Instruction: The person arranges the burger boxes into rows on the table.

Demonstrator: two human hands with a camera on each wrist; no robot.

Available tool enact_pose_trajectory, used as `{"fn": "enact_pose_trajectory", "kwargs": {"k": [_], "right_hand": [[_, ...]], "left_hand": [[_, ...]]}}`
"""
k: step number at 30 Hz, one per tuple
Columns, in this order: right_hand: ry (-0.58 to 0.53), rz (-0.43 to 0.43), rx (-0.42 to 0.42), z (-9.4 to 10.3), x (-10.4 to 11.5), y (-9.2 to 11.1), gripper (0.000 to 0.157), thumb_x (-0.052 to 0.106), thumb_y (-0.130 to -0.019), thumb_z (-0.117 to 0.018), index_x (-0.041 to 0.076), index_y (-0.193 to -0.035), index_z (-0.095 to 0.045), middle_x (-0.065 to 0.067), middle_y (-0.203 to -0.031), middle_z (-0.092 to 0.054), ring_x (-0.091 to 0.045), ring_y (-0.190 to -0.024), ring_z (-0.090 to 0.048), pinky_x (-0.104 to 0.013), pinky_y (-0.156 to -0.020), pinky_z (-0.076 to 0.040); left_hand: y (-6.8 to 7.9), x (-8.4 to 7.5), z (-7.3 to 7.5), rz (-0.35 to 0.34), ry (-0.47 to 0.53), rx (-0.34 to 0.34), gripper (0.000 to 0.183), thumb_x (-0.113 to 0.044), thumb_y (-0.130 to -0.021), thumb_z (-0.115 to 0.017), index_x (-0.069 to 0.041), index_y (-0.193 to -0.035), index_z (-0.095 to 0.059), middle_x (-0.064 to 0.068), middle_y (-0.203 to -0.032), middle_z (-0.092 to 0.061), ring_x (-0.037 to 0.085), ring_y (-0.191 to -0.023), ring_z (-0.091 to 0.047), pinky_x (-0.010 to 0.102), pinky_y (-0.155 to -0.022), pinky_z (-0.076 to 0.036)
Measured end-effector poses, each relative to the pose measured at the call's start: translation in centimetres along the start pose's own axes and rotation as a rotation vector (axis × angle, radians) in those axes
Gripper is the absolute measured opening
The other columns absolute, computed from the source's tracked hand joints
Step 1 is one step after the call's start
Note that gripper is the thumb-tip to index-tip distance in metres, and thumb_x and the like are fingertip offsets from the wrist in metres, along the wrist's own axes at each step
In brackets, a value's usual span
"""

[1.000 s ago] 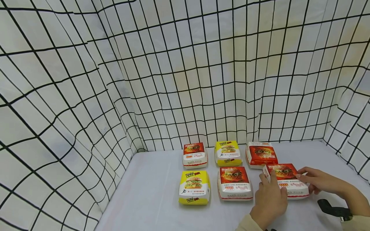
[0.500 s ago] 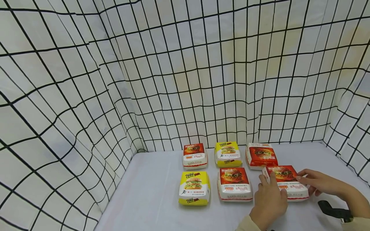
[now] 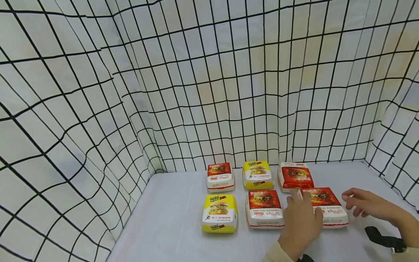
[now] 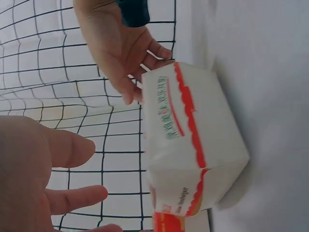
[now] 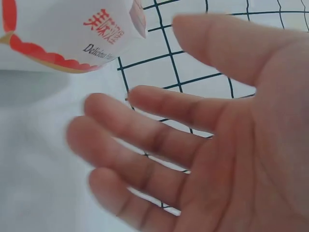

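Note:
A red and white burger box (image 3: 328, 209) sits at the right end of the front row, between the two hands. My left hand (image 3: 302, 223) is at its left side, overlapping it in the head view. The left wrist view shows that hand's loose fingers (image 4: 72, 150) apart from the box (image 4: 169, 121). My right hand (image 3: 368, 205) hovers just right of the box, fingers loosely bent. In the right wrist view, the right hand (image 5: 207, 145) holds nothing, and a gap separates it from the box (image 5: 67, 34).
Left of that box, the front row has another red and white box (image 3: 264, 209) and a yellow burger box (image 3: 219, 214). Behind stand a red box (image 3: 220, 177), a yellow box (image 3: 258, 175) and a red box (image 3: 295, 176). Black-gridded white cloth (image 3: 212, 91) walls the white table (image 3: 163, 218).
Both hands have let go of the front right box: the right hand has drawn back to the right, the left slightly left. The boxes keep their places.

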State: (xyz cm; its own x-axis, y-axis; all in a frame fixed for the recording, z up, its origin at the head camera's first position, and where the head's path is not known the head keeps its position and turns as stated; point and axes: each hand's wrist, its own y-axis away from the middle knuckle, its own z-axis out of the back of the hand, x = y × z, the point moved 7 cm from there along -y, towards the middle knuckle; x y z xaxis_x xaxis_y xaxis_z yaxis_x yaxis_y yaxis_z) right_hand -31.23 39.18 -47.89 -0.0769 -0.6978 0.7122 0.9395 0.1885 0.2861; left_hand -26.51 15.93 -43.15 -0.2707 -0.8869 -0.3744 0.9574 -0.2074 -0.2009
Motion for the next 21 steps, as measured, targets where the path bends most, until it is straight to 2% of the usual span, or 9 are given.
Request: {"fn": "enact_pose_trajectory", "kwargs": {"k": [3,6,8,10,13,18,21], "right_hand": [[0.067,0.045,-0.098,0.8,1.0,0.2,0.054,0.037,-0.110,-0.041,-0.011,-0.134,-0.046,-0.009,-0.102,-0.067,-0.018,-0.083,-0.062,-0.035,-0.069,-0.052],[0.125,0.126,-0.244,1.5,2.6,0.8,0.047,0.032,-0.110,-0.043,-0.009,-0.131,-0.050,-0.011,-0.100,-0.066,-0.014,-0.078,-0.060,-0.031,-0.066,-0.051],[0.144,0.183,-0.333,1.5,3.5,1.5,0.040,0.028,-0.110,-0.045,-0.007,-0.128,-0.053,-0.012,-0.099,-0.066,-0.012,-0.075,-0.058,-0.029,-0.064,-0.050],[0.152,0.231,-0.394,1.5,4.6,2.0,0.036,0.027,-0.109,-0.047,-0.005,-0.126,-0.055,-0.013,-0.100,-0.066,-0.009,-0.074,-0.058,-0.027,-0.063,-0.049],[0.164,0.271,-0.434,1.3,6.4,2.4,0.033,0.027,-0.108,-0.050,-0.001,-0.125,-0.057,-0.014,-0.104,-0.067,-0.005,-0.076,-0.058,-0.026,-0.063,-0.049],[0.185,0.322,-0.473,1.2,9.7,3.0,0.030,0.028,-0.107,-0.055,0.004,-0.124,-0.060,-0.013,-0.107,-0.069,-0.001,-0.080,-0.057,-0.024,-0.063,-0.049],[0.209,0.350,-0.464,1.1,11.4,2.8,0.028,0.027,-0.105,-0.057,0.005,-0.122,-0.061,-0.013,-0.109,-0.069,-0.005,-0.085,-0.060,-0.023,-0.065,-0.050]], "left_hand": [[-0.5,0.4,2.7,-0.058,0.115,-0.138,0.032,-0.044,-0.096,-0.066,-0.029,-0.124,-0.064,-0.008,-0.120,-0.060,0.009,-0.101,-0.059,0.029,-0.072,-0.051],[-1.0,1.2,5.4,-0.111,0.278,-0.288,0.020,-0.032,-0.095,-0.068,-0.028,-0.115,-0.068,-0.011,-0.107,-0.068,0.004,-0.095,-0.063,0.023,-0.073,-0.050],[-1.6,1.9,6.8,-0.128,0.376,-0.335,0.015,-0.027,-0.095,-0.069,-0.025,-0.111,-0.070,-0.011,-0.102,-0.071,0.001,-0.090,-0.062,0.020,-0.073,-0.048],[-2.5,2.4,8.0,-0.130,0.427,-0.330,0.013,-0.026,-0.096,-0.068,-0.023,-0.109,-0.070,-0.010,-0.097,-0.070,-0.001,-0.083,-0.059,0.017,-0.071,-0.046],[-4.2,3.0,9.6,-0.113,0.423,-0.275,0.013,-0.028,-0.098,-0.068,-0.022,-0.109,-0.070,-0.010,-0.091,-0.067,-0.001,-0.076,-0.052,0.016,-0.066,-0.042],[-6.8,3.1,11.6,-0.099,0.299,-0.168,0.014,-0.033,-0.098,-0.065,-0.026,-0.109,-0.070,-0.010,-0.089,-0.066,0.003,-0.070,-0.050,0.019,-0.059,-0.040],[-8.2,2.9,12.1,-0.113,0.218,-0.109,0.015,-0.034,-0.099,-0.063,-0.027,-0.110,-0.070,-0.011,-0.085,-0.063,0.005,-0.067,-0.051,0.021,-0.056,-0.040]]}}
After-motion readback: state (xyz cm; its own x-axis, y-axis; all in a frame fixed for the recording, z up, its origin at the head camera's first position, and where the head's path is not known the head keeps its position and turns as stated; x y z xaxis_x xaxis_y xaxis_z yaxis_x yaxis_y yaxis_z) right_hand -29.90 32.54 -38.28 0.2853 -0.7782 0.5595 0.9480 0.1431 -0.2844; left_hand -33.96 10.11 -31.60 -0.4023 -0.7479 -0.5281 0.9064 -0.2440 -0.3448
